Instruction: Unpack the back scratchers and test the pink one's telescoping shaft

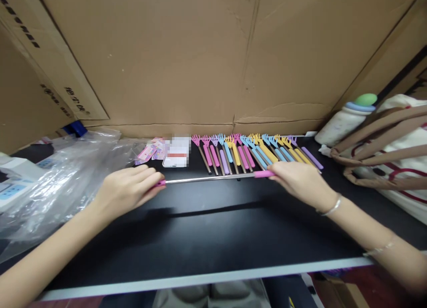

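A pink back scratcher (pixel 213 178) with a thin metal rod is stretched out level above the black table. My left hand (pixel 130 186) is closed round its pink left end, hiding most of it. Round the pink grip at the other end, my right hand (pixel 298 181) is closed too. Behind the rod, several back scratchers (pixel 236 152) in pink, purple, blue and yellow lie in a row, their claw heads pointing to the cardboard. The rod casts a long shadow on the table.
Clear plastic bags (pixel 90 165) lie at the left beside a white device (pixel 20 176). Small printed cards (pixel 151 150) and a blurred-out phone (pixel 176 151) sit left of the row. A bottle (pixel 343 123) and a cloth bag (pixel 393 152) stand at right. Cardboard (pixel 187 54) walls the back.
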{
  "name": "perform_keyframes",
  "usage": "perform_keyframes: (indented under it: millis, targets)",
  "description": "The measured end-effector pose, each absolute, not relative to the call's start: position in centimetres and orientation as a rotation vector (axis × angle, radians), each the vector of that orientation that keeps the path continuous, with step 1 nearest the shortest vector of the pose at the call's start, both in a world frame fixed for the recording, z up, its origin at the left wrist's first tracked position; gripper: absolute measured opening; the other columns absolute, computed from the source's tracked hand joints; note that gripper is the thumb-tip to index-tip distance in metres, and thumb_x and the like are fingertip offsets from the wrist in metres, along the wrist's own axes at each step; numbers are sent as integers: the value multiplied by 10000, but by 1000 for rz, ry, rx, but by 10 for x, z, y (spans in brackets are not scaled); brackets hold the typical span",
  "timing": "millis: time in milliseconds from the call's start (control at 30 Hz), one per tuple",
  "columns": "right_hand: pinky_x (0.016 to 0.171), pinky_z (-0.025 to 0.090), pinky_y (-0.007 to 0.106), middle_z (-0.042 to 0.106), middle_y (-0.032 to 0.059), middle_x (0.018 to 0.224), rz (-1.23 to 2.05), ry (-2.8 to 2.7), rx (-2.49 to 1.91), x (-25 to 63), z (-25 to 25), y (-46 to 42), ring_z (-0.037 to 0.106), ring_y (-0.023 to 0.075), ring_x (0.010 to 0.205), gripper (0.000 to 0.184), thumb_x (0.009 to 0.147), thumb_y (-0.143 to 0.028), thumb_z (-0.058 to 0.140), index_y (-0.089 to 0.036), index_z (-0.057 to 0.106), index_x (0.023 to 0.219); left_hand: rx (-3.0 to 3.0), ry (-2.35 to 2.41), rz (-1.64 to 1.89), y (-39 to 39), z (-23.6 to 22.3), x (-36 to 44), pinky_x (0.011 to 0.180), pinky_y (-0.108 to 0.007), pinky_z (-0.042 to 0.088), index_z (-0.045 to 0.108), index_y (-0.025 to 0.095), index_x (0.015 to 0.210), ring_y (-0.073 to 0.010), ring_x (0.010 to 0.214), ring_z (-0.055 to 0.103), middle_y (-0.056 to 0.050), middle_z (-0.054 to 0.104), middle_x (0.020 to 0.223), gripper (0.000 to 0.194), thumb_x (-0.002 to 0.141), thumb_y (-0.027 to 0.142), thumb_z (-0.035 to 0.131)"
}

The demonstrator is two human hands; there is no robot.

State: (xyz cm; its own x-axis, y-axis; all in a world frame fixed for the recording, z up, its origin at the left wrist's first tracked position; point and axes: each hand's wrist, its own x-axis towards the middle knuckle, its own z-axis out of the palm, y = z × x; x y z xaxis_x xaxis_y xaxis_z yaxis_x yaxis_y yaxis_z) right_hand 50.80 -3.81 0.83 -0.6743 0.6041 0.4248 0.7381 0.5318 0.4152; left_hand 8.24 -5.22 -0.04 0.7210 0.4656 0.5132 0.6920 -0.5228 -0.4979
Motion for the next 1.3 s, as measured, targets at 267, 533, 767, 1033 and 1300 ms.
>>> perform_keyframes:
  millis: [267,533,767,1033,1300]
  targets:
    - [508,286,232,593,5,636,-780,-2506,-1121,489,21,-49,559,130,560,370,965,-388,296,-188,513,741,-2245,-1042,-474,-58,-2,91,523,-247,317,572,194,774,-136,658,570,7,638,700,228,918,306,435]
    - [467,257,236,617,-9,618,-631,-2556,-1021,452,16,-64,559,110,514,335,966,-368,316,-193,536,783,-2262,-962,-540,-69,6,132,547,-253,323,583,209,729,-127,630,546,21,616,639,251,911,313,447]
    - [455,195,241,623,-1,614,-683,-2521,-1007,432,13,-58,545,107,496,344,965,-365,328,-176,537,767,-2276,-973,-491,-60,6,146,519,-259,288,584,207,720,-126,603,519,3,584,633,328,936,351,383]
    - [498,247,248,576,13,553,-997,-2484,-1159,518,6,-40,510,131,501,470,954,-461,272,-189,536,675,-2148,-1141,-282,-66,2,83,561,-268,290,556,211,693,-145,606,510,-4,561,636,354,927,414,385]
    - [545,308,281,568,67,622,-1015,-2482,-1444,619,1,-34,519,179,589,431,929,-485,301,-200,535,707,-2122,-1302,-135,-72,-10,17,572,-260,304,560,214,717,-168,641,509,-21,570,679,430,941,451,279]
